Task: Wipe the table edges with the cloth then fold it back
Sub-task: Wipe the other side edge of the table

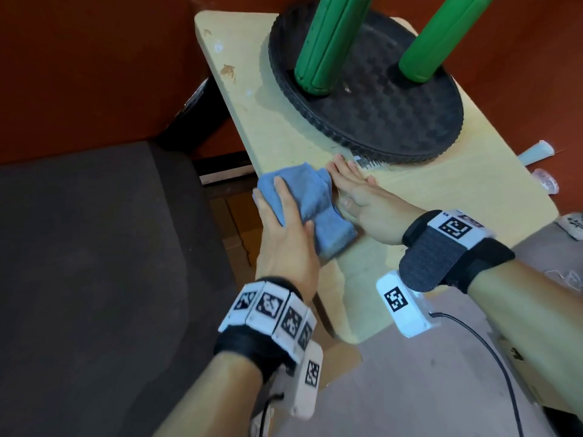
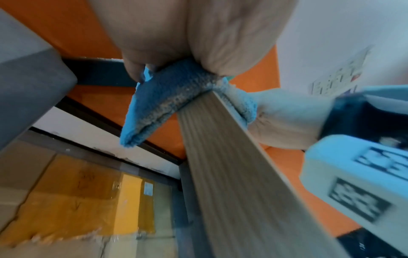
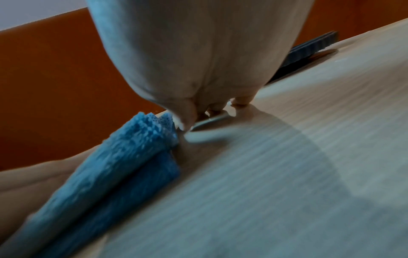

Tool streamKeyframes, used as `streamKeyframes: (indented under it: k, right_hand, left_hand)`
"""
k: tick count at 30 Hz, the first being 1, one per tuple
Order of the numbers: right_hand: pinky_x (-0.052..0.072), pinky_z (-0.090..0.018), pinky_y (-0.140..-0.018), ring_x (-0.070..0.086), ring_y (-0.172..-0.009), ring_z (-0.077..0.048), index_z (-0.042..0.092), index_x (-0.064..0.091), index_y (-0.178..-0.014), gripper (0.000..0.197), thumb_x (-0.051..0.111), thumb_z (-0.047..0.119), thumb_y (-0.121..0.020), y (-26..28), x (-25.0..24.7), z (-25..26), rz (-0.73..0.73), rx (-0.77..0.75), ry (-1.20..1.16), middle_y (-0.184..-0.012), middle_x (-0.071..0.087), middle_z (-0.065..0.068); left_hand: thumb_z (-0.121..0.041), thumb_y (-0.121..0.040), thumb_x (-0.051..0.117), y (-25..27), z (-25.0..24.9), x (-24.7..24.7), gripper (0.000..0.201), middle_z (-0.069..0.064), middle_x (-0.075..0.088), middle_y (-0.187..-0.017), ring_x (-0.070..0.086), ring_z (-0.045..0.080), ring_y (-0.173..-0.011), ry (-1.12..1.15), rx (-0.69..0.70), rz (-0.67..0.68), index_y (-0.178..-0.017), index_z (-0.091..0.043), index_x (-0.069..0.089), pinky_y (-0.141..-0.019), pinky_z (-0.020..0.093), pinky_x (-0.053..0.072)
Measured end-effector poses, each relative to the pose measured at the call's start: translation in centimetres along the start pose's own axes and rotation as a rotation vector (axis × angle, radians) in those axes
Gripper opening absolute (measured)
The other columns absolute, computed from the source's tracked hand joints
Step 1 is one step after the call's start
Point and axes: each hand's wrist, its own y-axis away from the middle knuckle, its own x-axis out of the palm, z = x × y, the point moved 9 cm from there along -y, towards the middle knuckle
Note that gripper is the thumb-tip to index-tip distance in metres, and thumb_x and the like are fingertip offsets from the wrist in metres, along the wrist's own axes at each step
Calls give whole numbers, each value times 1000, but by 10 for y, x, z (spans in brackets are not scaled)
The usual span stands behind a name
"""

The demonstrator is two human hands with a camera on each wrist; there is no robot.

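Note:
A blue cloth (image 1: 310, 203) is draped over the left edge of the pale wooden table (image 1: 426, 190). My left hand (image 1: 284, 212) grips it from the outer side, fingers on top and thumb by its near end. In the left wrist view the cloth (image 2: 159, 97) wraps over the table edge (image 2: 232, 165) under my left hand (image 2: 187, 34). My right hand (image 1: 353, 187) lies flat on the tabletop with straight fingers, touching the cloth's inner side. The right wrist view shows the bunched cloth (image 3: 123, 165) beside my right hand (image 3: 198, 52) on the table (image 3: 287, 157).
An upturned black round stool seat (image 1: 378, 99) with green legs (image 1: 321, 42) takes up the far half of the table. A grey cushioned seat (image 1: 79, 263) stands left of the table. Cardboard boxes (image 2: 66, 192) lie beneath. A black cable (image 1: 492, 348) runs at lower right.

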Motion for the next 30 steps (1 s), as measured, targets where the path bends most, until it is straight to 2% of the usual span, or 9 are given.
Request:
streamKeyframes:
  k: [6, 11, 15, 17, 20, 22, 27, 29, 30]
  right_hand:
    - [-9, -32, -118, -15, -145, -7, 22, 1, -150, 61, 28, 4, -99, 1, -1, 2, -9, 2, -12, -158, -15, 8]
    - [-10, -27, -115, -15, -144, -3, 25, 2, -150, 64, 26, -2, -97, 2, -1, 1, -25, -21, -25, -158, -14, 10]
    - [-9, -29, -116, -14, -144, -3, 25, 2, -150, 61, 28, 6, -99, 0, -1, -1, -29, -13, -13, -158, -13, 11]
    - [-9, -30, -117, -14, -144, -3, 25, 2, -150, 61, 28, 6, -99, 0, 0, -1, -32, -8, -11, -158, -13, 10]
    - [-9, -27, -115, -13, -144, -3, 25, 3, -151, 61, 28, 4, -98, 1, -1, -1, -41, -16, -17, -158, -12, 10]
    - [-9, -26, -114, -13, -144, -2, 25, 4, -150, 61, 27, 3, -99, 1, -2, 0, -38, -20, -18, -158, -11, 10]
    - [-8, -33, -119, -14, -144, -5, 23, 2, -150, 62, 28, 3, -98, 1, -3, 1, -22, 5, -8, -158, -13, 9]
    - [-7, -33, -119, -13, -145, -5, 25, 3, -150, 59, 28, 6, -100, 2, -3, 2, -33, -3, -4, -158, -13, 9]
    - [-7, -33, -119, -13, -144, -4, 25, 3, -150, 60, 29, 6, -100, 2, -3, 2, -37, -7, -6, -158, -13, 9]
  left_hand:
    - [-32, -100, 27, -14, 5, -12, 70, 12, -31, -154, 39, 39, -132, -7, -43, -69, -146, -27, -25, -90, 46, 49]
    - [-32, -99, 30, 34, 0, 23, 75, 10, -35, -152, 36, 37, -134, -67, -4, 7, -145, -26, -28, -94, 45, 48]
    - [-31, -99, 30, -7, 5, -3, 71, 19, -27, -154, 21, 39, -142, -58, 5, -103, -148, -22, -21, -104, 48, 40]
    - [-30, -99, 30, -18, 5, -8, 70, 19, -26, -154, 21, 40, -142, -32, 13, -110, -148, -22, -20, -103, 48, 41]
    - [-31, -99, 30, 14, -1, 9, 73, 15, -30, -154, 33, 41, -135, -49, 22, -62, -147, -25, -24, -94, 46, 47]
    - [-32, -99, 31, 31, -1, 20, 74, 12, -34, -153, 25, 37, -141, -57, 25, -9, -146, -24, -26, -101, 44, 43]
    - [-29, -100, 33, -47, 7, -31, 69, 22, -19, -155, 25, 42, -139, -46, -18, -148, -151, -18, -13, -106, 46, 37]
    - [-29, -101, 30, -68, 7, -40, 67, 21, -20, -155, 20, 40, -142, -36, -14, -129, -151, -17, -13, -110, 39, 33]
    - [-28, -101, 30, -64, 6, -39, 67, 22, -20, -155, 26, 40, -139, -48, -18, -131, -151, -17, -14, -102, 34, 37]
